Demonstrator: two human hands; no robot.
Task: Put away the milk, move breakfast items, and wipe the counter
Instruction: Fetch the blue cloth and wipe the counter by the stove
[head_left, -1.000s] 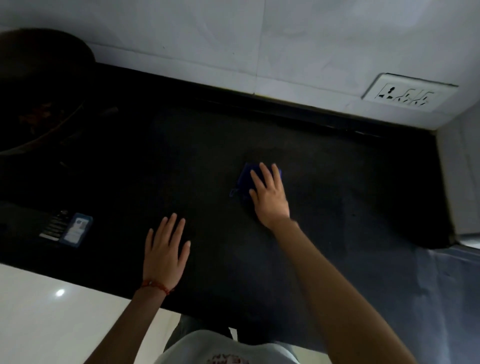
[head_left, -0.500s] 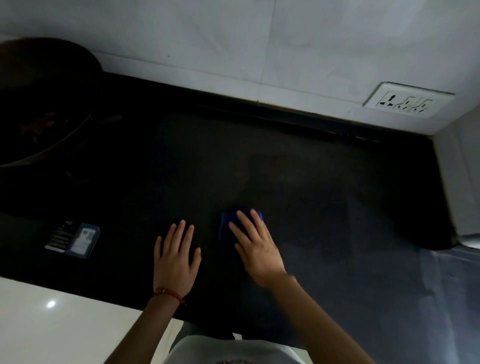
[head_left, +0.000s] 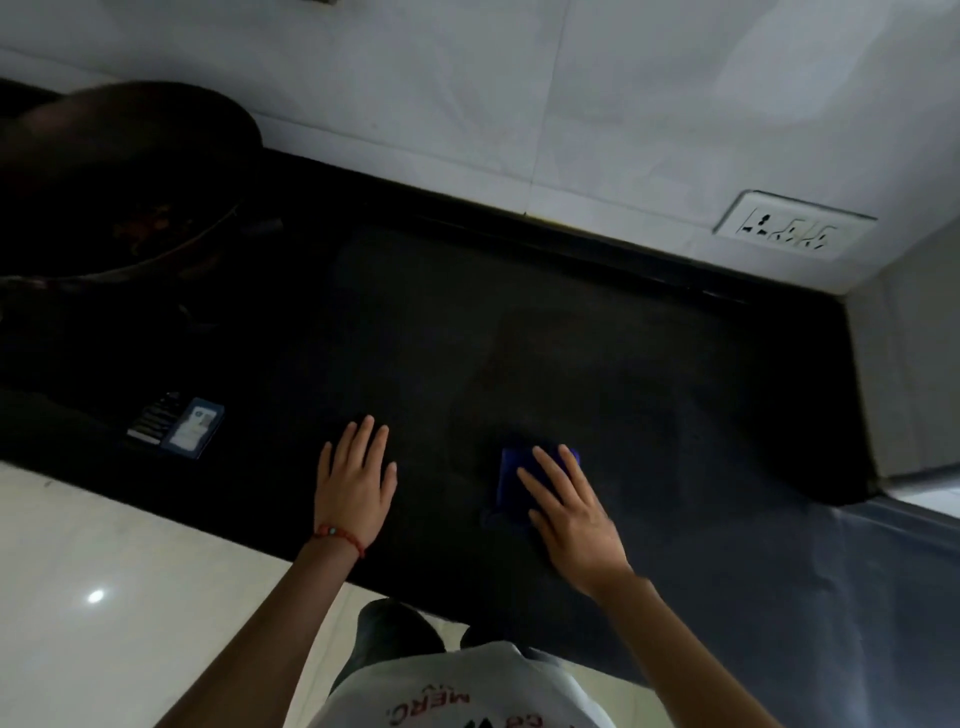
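Observation:
A small dark blue cloth (head_left: 511, 478) lies flat on the black counter (head_left: 597, 332) near its front edge. My right hand (head_left: 569, 514) presses down on the cloth with the fingers spread, covering its right half. My left hand (head_left: 356, 480) rests palm down on the bare counter, a hand's width to the left of the cloth, fingers apart and holding nothing. A red bead bracelet sits on my left wrist. No milk or breakfast items are in view.
A large dark pan (head_left: 119, 182) with some food in it stands at the back left. A small blue-and-white card or packet (head_left: 192, 428) lies near the front edge at left. A white wall socket (head_left: 792, 234) is at back right. A side wall closes the counter's right end.
My right hand slid the cloth from the middle of the counter back toward the front edge, then to the right. My left hand stayed flat on the counter.

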